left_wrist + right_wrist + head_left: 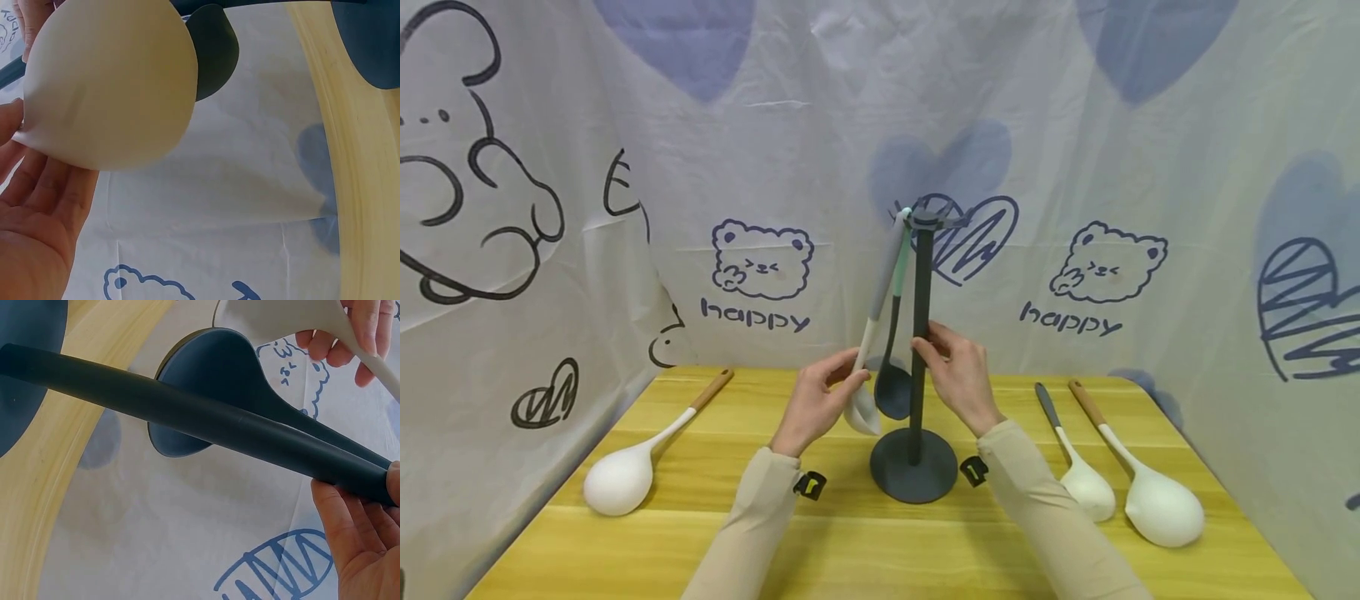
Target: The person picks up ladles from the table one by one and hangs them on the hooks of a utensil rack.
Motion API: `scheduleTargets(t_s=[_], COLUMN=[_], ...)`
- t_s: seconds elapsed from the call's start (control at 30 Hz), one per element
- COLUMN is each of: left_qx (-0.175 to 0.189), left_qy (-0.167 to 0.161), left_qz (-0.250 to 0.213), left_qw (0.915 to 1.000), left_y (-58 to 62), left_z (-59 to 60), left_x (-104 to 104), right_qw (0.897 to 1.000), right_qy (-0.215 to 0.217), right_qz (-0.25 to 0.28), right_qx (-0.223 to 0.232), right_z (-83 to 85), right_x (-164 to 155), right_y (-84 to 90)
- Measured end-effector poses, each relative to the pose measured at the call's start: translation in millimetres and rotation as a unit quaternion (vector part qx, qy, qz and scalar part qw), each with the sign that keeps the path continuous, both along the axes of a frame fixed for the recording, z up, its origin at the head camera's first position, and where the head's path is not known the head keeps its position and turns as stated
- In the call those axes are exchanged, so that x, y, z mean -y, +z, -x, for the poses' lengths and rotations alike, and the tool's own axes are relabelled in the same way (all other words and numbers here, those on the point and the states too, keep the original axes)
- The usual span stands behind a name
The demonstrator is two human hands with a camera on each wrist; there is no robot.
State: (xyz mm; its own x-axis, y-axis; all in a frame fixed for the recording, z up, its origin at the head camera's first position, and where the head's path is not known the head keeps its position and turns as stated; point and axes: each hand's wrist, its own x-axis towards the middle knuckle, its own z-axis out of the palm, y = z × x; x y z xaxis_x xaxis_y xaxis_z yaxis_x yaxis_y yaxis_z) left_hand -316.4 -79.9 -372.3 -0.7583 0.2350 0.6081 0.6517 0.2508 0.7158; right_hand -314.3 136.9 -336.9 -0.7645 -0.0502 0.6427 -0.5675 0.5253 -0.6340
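The dark utensil stand [916,392] is the landmark, upright on the wooden table [880,542]. Left hand [816,406] pinches the white ladle [863,407] at the neck above its bowl, its handle hooked at the stand's top beside a dark ladle [892,387]. Right hand [958,375] curls around the pole. The ladle looks light, smooth, slightly flexible; it is best gripped at the neck.

Left hand [815,406] pinches the white spoon [867,367] — right hand [957,372] grips the stand [917,350].
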Motion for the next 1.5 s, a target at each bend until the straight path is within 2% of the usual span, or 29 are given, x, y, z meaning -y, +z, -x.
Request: scheduleTargets(t_s=[0.17,0.5,0.63,0.77,0.87,0.97,1.03,1.13,1.3,1.37,1.43,1.5], left_qx=[-0.003,0.021,0.031,0.024,0.023,0.029,0.034,0.047,0.102,0.128,0.149,0.169], left_qy=[0.002,0.019,0.045,0.079,0.103,0.132,0.157,0.213,0.301,0.319,0.335,0.348], left_qz=[0.0,0.02,0.035,0.057,0.093,0.136,0.167,0.218,0.322,0.344,0.35,0.347], left_qw=[1.0,0.9994,0.9979,0.9949,0.9901,0.9814,0.9728,0.9512,0.8919,0.8738,0.862,0.8544], left_y=[-1.2,-3.8,-7.6,-12.7,-16.7,-20.5,-22.3,-24.6,-34.3,-40.4,-45.6,-49.5], left_z=[-0.8,-4.0,-3.1,-0.1,2.3,4.2,5.1,5.5,6.4,7.3,8.5,9.7], left_x=[3.1,18.5,29.8,46.3,60.2,74.0,82.5,94.5,116.2,126.5,137.1,147.5], right_qw=[1.0,1.0,1.0,0.999,0.999,0.999,0.999,0.999,0.999,0.999,0.999,0.999], right_qy=[0.0,0.006,0.018,0.034,0.041,0.045,0.044,0.044,0.043,0.042,0.042,0.04], right_qz=[0.0,0.001,0.0,-0.001,-0.001,-0.001,-0.004,-0.008,-0.006,-0.006,-0.005,-0.003], right_qx=[-0.002,-0.005,0.001,0.007,0.01,0.009,0.006,0.004,0.004,0.003,0.003,0.003], right_z=[-0.3,0.5,1.3,2.8,3.8,4.5,4.9,5.0,4.2,3.9,3.6,3.3], right_x=[-0.7,0.6,0.4,-0.8,-1.6,-2.7,-3.6,-4.8,-6.4,-6.4,-6.2,-5.9], right_y=[0.5,0.4,0.4,0.3,0.2,0.5,0.7,0.9,0.4,0.3,0.5,0.9])
